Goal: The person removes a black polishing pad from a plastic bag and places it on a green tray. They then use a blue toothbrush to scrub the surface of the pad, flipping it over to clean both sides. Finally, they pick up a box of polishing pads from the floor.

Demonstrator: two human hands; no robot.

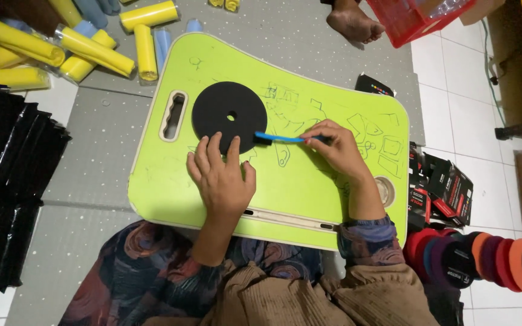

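The flat black foam disc with a small round hole in its centre lies on the lime-green plastic lap worktop, toward its upper left, just beside the oval handle slot. The left hand rests palm-down with fingers spread, its fingertips pressing the disc's lower edge to the smooth board; nothing is enclosed in that grip, the fingers lie apart and flat. The right hand comes in from the right, and its grip is pinched together on the thin blue-handled brush, thumb and fingers clamped round the far end of the handle. The brush lies almost level, its dark tip touching the disc's lower right rim. The worktop's surface is glossy and scribbled with faint pen outlines of boxes and shapes, and a round recessed cup hollow sits near the right wrist. Around the board, on the grey speckled floor mat: yellow foam cylinders in clear wrap at the top left, a stack of shiny black plastic packets down the left side, small black cardboard boxes at the right, and a row of round foam pads in red, purple, black and orange at the lower right. A red plastic crate and another person's bare foot show at the top edge.
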